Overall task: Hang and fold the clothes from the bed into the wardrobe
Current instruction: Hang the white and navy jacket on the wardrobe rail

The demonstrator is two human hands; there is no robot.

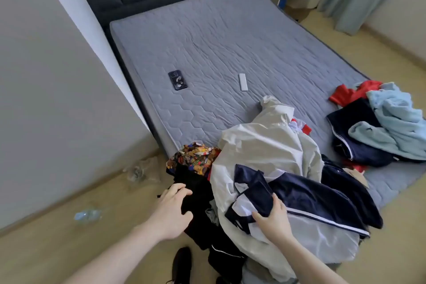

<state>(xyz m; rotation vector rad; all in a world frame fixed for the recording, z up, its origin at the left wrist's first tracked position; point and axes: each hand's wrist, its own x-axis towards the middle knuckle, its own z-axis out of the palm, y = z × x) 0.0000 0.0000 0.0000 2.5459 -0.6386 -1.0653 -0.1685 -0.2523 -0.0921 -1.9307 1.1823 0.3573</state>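
Sorting clothes pile at bed (207,53) foot corner. Right hand (273,219) pinches navy jacket (322,198) atop cream garment (265,145); left hand (174,211) curls on black garment (196,182). Risk: layers tangled, lifting jacket drags neighbours onto floor.

No text, label, brand or number can be read — the dark phone (177,80) at ten o'clock on the bed (230,37) shows only blurred markings.
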